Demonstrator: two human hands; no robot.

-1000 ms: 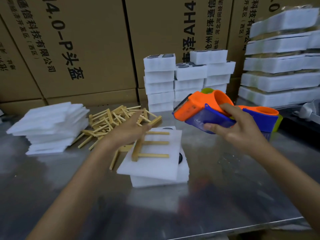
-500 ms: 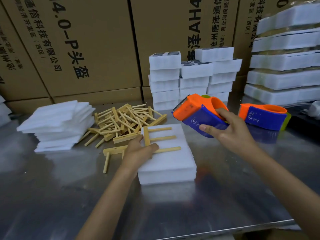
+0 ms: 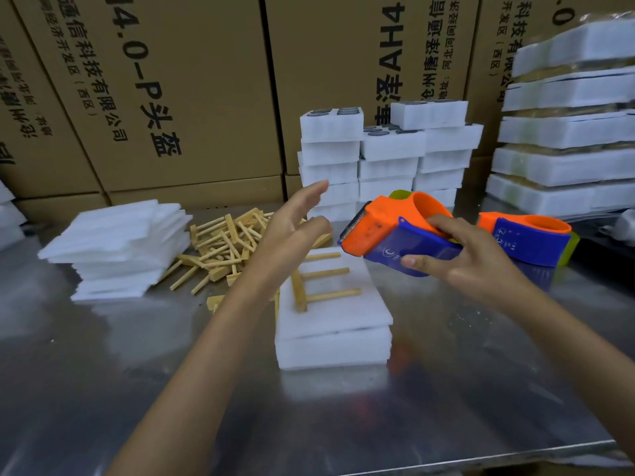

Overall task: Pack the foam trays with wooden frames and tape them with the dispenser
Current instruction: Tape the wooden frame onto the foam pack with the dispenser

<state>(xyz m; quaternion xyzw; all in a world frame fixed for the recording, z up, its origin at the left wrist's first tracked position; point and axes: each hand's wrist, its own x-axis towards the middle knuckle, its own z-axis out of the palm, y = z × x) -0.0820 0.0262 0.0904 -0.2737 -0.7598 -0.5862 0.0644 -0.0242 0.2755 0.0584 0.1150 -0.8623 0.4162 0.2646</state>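
A white foam tray (image 3: 335, 348) lies on the metal table with a thin foam sheet (image 3: 343, 314) on top. On that sheet rests a comb-shaped wooden frame (image 3: 318, 286). My left hand (image 3: 292, 231) hovers above the frame's far end with fingers spread, holding nothing. My right hand (image 3: 470, 259) grips an orange and blue tape dispenser (image 3: 391, 235) in the air just right of the tray, its toothed blade pointing left.
A pile of wooden frames (image 3: 226, 249) lies left of the tray, beside a stack of foam sheets (image 3: 117, 249). Stacked foam trays (image 3: 385, 156) stand behind, taped packs (image 3: 567, 132) at right. A second dispenser (image 3: 529, 238) lies on the table (image 3: 171, 389). Cardboard boxes (image 3: 171, 91) line the back.
My left hand has let go of the wooden frame on the foam sheet and lifted up and away from it. The dispenser in my right hand stays about where it was.
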